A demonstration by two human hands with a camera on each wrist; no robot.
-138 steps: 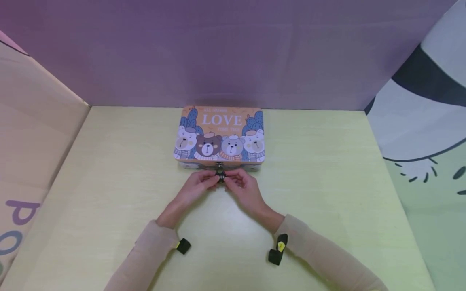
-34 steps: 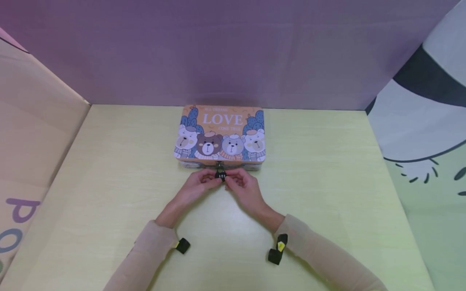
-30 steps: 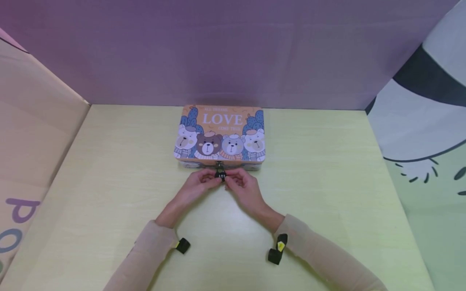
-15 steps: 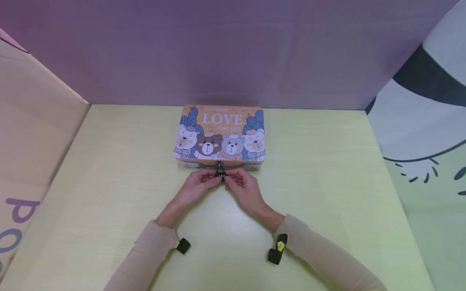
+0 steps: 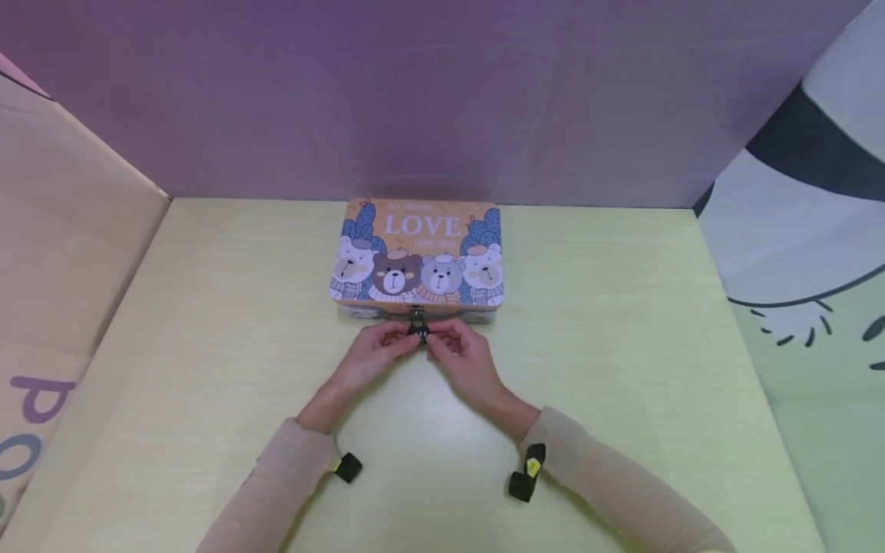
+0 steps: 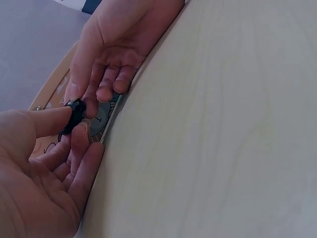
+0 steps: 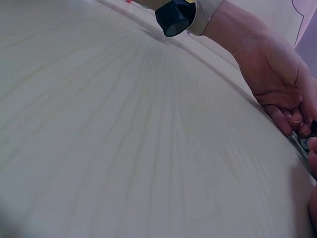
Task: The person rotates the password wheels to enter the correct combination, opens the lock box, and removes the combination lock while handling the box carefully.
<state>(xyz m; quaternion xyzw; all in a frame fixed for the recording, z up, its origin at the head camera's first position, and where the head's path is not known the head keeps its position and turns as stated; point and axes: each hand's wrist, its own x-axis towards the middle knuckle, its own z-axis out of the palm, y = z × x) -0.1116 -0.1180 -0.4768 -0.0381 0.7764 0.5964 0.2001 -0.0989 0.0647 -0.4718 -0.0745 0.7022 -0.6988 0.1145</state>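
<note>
A black combination padlock (image 5: 418, 332) hangs at the front clasp (image 5: 416, 312) of a lidded box (image 5: 418, 253) printed with bears and the word LOVE. My left hand (image 5: 373, 349) pinches the padlock from its left side between thumb and fingers. From the other side, my right hand (image 5: 469, 361) pinches it too. Close up in the left wrist view, both thumbs meet the dark padlock body (image 6: 74, 113), and fingers lie behind it. The digits are too small to read. In the right wrist view the padlock is mostly cut off at the edge.
The box stands on a pale wood-grain table (image 5: 608, 330), its lid down, near the purple back wall (image 5: 442, 100). Printed panels border the table at left and right. Black wrist cameras (image 5: 348, 467) hang from both sleeves.
Both hands stay on the padlock with barely any movement. The padlock's face has tilted slightly over the last seconds. The box keeps its place, lid down.
</note>
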